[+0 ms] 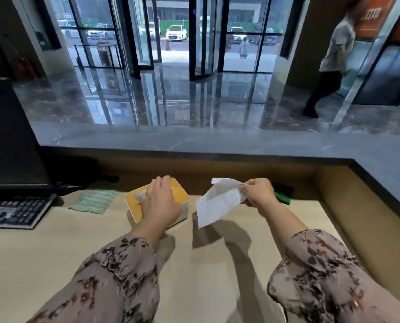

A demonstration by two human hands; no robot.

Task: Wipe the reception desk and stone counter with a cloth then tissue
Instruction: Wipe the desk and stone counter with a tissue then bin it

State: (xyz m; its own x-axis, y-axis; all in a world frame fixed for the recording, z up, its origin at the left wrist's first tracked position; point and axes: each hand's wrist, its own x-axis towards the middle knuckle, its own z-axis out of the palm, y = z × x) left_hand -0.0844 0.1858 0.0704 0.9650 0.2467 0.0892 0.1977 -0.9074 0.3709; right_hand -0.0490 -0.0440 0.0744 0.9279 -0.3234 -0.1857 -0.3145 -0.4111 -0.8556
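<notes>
Just now both sleeved arms reach forward over the pale surface [54,248]. The left hand [160,201] lies palm-down, fingers fairly flat, on the yellow-lidded tissue box [133,197]. The right hand [258,192] pinches a creased white tissue [217,203], lifted clear of the surface. A green wavy-striped cloth [94,201] lies flat between box and keyboard [14,212].

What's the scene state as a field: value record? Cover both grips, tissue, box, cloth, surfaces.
left grip: hand rests on the yellow lid of the tissue box
right grip: pinches a white tissue, held above the desk
green cloth: lies on the desk, left of the box, untouched
stone counter: raised ledge behind the desk
keyboard: far left on desk
stage: tissue in hand, not yet wiping
</notes>
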